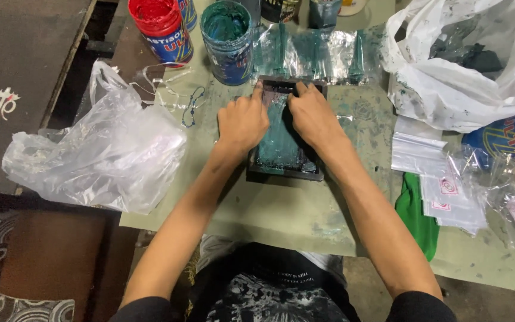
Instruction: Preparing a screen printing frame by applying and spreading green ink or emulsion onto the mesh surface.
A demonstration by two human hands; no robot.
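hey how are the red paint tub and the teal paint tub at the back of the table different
The red paint tub stands at the table's back left corner, its inside coated red; the teal paint tub stands to its right, nearer the hands, its inside smeared dark green-teal. The teal tub's outside is grimier with paint; the red tub's looks cleaner. Both are open, upright, round, with blue labelled sides.

- Left hand [242,121]: palm down, fingers curled loosely, knuckles up, fingertips pointing away from the body.
- Right hand [312,114]: palm down beside the left, nearly touching it, fingers stretched forward.
- Both bare forearms reach forward, converging from the shoulders.
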